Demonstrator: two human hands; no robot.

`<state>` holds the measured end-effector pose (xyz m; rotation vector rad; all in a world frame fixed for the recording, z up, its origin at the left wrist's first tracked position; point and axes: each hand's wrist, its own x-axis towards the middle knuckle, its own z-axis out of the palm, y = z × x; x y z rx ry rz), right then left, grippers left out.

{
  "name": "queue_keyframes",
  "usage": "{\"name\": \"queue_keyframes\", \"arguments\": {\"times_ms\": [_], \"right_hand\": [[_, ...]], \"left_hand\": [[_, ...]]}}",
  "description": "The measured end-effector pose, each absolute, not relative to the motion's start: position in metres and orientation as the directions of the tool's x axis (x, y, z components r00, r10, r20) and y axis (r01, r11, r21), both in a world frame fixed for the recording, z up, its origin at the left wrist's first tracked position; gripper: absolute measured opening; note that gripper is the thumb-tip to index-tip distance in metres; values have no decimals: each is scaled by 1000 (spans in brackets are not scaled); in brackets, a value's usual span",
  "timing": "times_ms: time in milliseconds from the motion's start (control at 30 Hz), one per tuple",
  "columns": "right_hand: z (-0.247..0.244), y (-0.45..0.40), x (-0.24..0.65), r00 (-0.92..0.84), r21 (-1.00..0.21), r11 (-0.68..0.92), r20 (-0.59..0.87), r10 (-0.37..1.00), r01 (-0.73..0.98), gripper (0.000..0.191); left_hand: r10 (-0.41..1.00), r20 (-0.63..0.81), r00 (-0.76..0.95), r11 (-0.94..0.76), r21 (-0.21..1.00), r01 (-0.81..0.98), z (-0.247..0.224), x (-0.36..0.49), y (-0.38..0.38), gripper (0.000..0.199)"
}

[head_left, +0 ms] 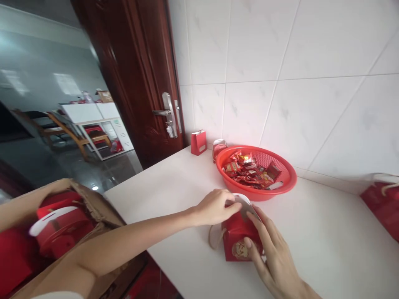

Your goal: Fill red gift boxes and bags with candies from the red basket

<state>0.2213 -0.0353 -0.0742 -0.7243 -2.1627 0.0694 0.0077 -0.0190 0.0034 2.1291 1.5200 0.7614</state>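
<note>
A red gift box (232, 232) with a round printed picture on its front stands on the white table. A loop of twine hangs at its left side, and its top flaps show grey and white insides. My left hand (215, 207) has its fingers curled on the top flap at the back left. With the thumb on the front and the fingers over the top right edge, my right hand (277, 251) grips the same box. Whether anything lies inside the box is hidden. Just behind it is a red plastic basket (289, 182) with many wrapped snacks (249, 172).
A small red box (198, 142) and another red-and-white box (219, 148) stand by the tiled wall. At the right edge lies a red box (382, 203) with a twine handle. A cardboard carton (90, 199) of red boxes is at lower left, below a brown door (140, 74).
</note>
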Motion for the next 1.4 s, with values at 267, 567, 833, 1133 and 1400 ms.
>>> {"name": "queue_keyframes", "arguments": {"times_ms": [267,567,833,1133,1400], "right_hand": [[-60,-37,222,-451,-473,729,577,681,495,66],[-51,-38,228,-328,-744,517,407,853,422,56],[-35,-31,222,-360,-822,461,341,869,335,27],[-25,-27,237,-440,-825,524,398,805,213,9],[12,-10,240,-397,-628,742,634,663,236,16]], "left_hand": [[966,92,241,-229,737,636,11,19,-8,32],[823,-216,525,-29,908,419,26,-32,3,55],[734,-235,637,-103,888,447,15,-38,-6,116],[714,-178,677,-291,804,518,34,-36,15,87],[781,18,625,-410,769,490,67,-23,105,29]]}}
